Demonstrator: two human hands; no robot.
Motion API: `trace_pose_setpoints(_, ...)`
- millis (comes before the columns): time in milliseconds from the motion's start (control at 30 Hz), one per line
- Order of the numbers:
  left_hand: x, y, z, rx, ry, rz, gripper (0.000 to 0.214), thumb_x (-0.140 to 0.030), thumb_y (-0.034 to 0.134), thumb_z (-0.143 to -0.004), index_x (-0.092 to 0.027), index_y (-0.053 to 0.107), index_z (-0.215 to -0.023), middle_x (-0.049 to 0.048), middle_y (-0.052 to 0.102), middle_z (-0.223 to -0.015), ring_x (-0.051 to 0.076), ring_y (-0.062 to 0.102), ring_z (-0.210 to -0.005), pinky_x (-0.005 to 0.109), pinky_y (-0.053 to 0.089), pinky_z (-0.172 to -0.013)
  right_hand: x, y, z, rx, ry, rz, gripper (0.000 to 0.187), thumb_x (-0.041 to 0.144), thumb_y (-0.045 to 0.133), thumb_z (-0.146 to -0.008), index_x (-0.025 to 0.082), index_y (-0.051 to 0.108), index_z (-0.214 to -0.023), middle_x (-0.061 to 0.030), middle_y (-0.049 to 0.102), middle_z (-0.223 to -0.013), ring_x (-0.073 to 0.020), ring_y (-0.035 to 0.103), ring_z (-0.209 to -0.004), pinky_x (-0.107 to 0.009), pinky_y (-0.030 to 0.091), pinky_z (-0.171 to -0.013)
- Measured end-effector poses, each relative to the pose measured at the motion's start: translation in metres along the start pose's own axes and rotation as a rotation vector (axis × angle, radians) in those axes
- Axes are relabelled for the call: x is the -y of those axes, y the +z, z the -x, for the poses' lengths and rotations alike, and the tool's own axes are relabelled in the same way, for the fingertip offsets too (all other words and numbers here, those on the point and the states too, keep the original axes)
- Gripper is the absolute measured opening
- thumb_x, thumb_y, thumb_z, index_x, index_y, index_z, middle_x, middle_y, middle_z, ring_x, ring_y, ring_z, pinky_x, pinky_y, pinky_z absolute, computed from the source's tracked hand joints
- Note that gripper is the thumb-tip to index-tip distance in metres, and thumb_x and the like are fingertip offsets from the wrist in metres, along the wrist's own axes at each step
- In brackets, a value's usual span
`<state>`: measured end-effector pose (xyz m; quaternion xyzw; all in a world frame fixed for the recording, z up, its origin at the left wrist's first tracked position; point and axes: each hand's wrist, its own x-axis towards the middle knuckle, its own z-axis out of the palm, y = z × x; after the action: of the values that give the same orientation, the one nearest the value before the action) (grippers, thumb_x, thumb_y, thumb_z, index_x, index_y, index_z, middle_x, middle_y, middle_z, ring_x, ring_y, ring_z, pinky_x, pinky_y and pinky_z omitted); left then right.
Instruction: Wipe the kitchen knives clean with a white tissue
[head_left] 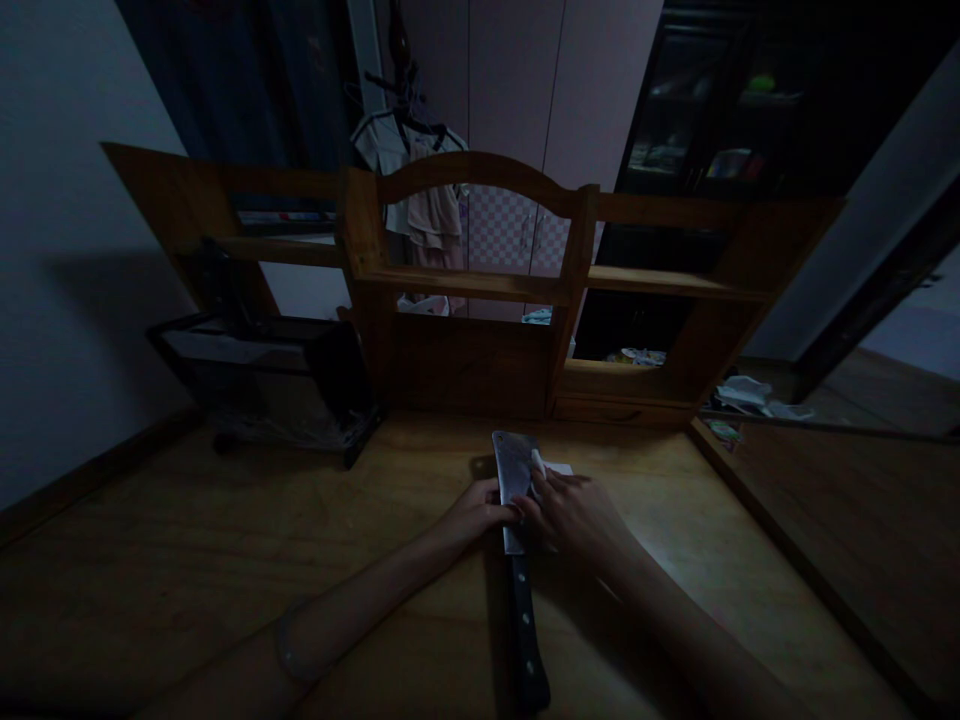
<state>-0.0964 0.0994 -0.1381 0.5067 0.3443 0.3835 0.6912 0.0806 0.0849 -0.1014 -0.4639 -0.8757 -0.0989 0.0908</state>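
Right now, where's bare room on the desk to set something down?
The desk has two open patches: left, between the black-framed unit and the left forearm; right, between the right forearm and the desk's right edge. Crowded: the middle, where the left hand grips the cleaver and the right hand holds a white cloth or tissue.

My left grip (pixel 480 510) and my right grip (pixel 577 508), both bare hands with slender fingers, appear in dim light, the slim forearms (pixel 667 605) behind them uncovered. A smooth, rounded bangle (pixel 286 648), pale grey in the gloom, rings my left forearm (pixel 375 592) well back from the wrist; its material is unclear.
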Motion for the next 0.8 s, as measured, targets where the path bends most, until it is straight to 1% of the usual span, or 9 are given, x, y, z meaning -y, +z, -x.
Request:
trace_pose_setpoints(200, 0.001, 0.001, 0.001, 0.028, 0.007, 0.031, 0.029, -0.014, 0.067, -0.066, -0.011, 0.07, -0.095, 0.0084, 0.071, -0.09, 0.021, 0.066, -0.079, 0.03, 0.048, -0.075, 0.001, -0.001, 0.0, 0.038, 0.107, -0.003, 0.048, 0.049, 0.03, -0.098, 0.014, 0.06, -0.111, -0.0179, 0.07, -0.09, -0.0286, 0.068, -0.077, -0.039, 0.05, -0.068)
trace_pose_setpoints(267, 0.0, 0.001, 0.002, 0.022, -0.005, 0.039, 0.029, -0.013, 0.067, -0.066, -0.011, 0.07, -0.095, 0.0086, 0.071, -0.09, 0.021, 0.066, -0.078, 0.03, 0.049, -0.074, 0.001, -0.003, 0.0, -0.003, 0.129, -0.027, 0.045, 0.046, 0.031, -0.099, 0.014, 0.058, -0.116, -0.0183, 0.069, -0.097, -0.0289, 0.067, -0.083, -0.041, 0.051, -0.073)
trace_pose_setpoints(333, 0.0, 0.001, 0.002, 0.015, -0.006, 0.043, 0.029, -0.013, 0.068, -0.066, -0.011, 0.07, -0.095, 0.0082, 0.071, -0.089, 0.02, 0.066, -0.077, 0.03, 0.049, -0.074, 0.001, -0.003, -0.001, -0.083, 0.102, -0.061, 0.043, 0.042, 0.036, -0.098, 0.013, 0.052, -0.125, -0.0199, 0.063, -0.116, -0.0296, 0.063, -0.101, -0.043, 0.049, -0.086)
trace_pose_setpoints(400, 0.002, 0.0, 0.001, 0.024, 0.004, 0.039, 0.028, -0.014, 0.067, -0.067, -0.011, 0.07, -0.096, 0.0082, 0.071, -0.089, 0.02, 0.066, -0.078, 0.03, 0.049, -0.075, 0.002, -0.003, -0.001, -0.144, 0.04, -0.107, 0.044, 0.038, 0.04, -0.097, 0.012, 0.045, -0.133, -0.0196, 0.054, -0.131, -0.0289, 0.055, -0.117, -0.044, 0.044, -0.097)
trace_pose_setpoints(467, 0.005, -0.002, -0.001, 0.03, 0.016, 0.029, 0.029, -0.014, 0.067, -0.068, -0.011, 0.069, -0.096, 0.0087, 0.071, -0.091, 0.021, 0.066, -0.08, 0.031, 0.048, -0.076, 0.002, -0.002, -0.001, -0.159, -0.069, -0.159, 0.046, 0.034, 0.041, -0.098, 0.011, 0.04, -0.138, -0.0176, 0.048, -0.137, -0.027, 0.048, -0.125, -0.043, 0.041, -0.103)
trace_pose_setpoints(533, 0.009, -0.005, -0.003, 0.028, 0.022, 0.018, 0.031, -0.014, 0.068, -0.066, -0.01, 0.068, -0.097, 0.0091, 0.07, -0.092, 0.022, 0.065, -0.084, 0.031, 0.048, -0.078, 0.002, -0.001, -0.001, -0.154, -0.176, -0.203, 0.046, 0.028, 0.041, -0.098, 0.012, 0.036, -0.141, -0.0154, 0.047, -0.139, -0.0243, 0.046, -0.128, -0.042, 0.041, -0.105)
trace_pose_setpoints(600, 0.013, -0.008, -0.005, 0.014, 0.029, 0.0, 0.032, -0.014, 0.069, -0.065, -0.01, 0.068, -0.097, 0.0094, 0.07, -0.094, 0.023, 0.065, -0.086, 0.032, 0.047, -0.079, 0.003, -0.001, 0.0, -0.157, -0.229, -0.233, 0.046, 0.024, 0.042, -0.097, 0.013, 0.036, -0.142, -0.0137, 0.048, -0.139, -0.023, 0.046, -0.128, -0.041, 0.041, -0.105)
trace_pose_setpoints(700, 0.014, -0.009, -0.006, 0.004, 0.03, -0.021, 0.03, -0.018, 0.071, -0.066, -0.01, 0.069, -0.095, 0.0098, 0.07, -0.093, 0.023, 0.064, -0.086, 0.032, 0.047, -0.08, 0.003, -0.004, 0.001, -0.147, -0.219, -0.274, 0.048, 0.024, 0.044, -0.097, 0.016, 0.034, -0.143, -0.0119, 0.049, -0.139, -0.0229, 0.047, -0.127, -0.04, 0.043, -0.105)
trace_pose_setpoints(800, 0.009, -0.006, -0.003, 0.026, 0.026, 0.009, 0.028, -0.021, 0.072, -0.068, -0.01, 0.069, -0.094, 0.0088, 0.07, -0.091, 0.023, 0.064, -0.086, 0.032, 0.046, -0.08, 0.003, -0.008, 0.002, -0.126, -0.185, -0.334, 0.055, 0.027, 0.043, -0.098, 0.019, 0.023, -0.148, -0.0106, 0.05, -0.138, -0.0215, 0.051, -0.123, -0.037, 0.046, -0.101)
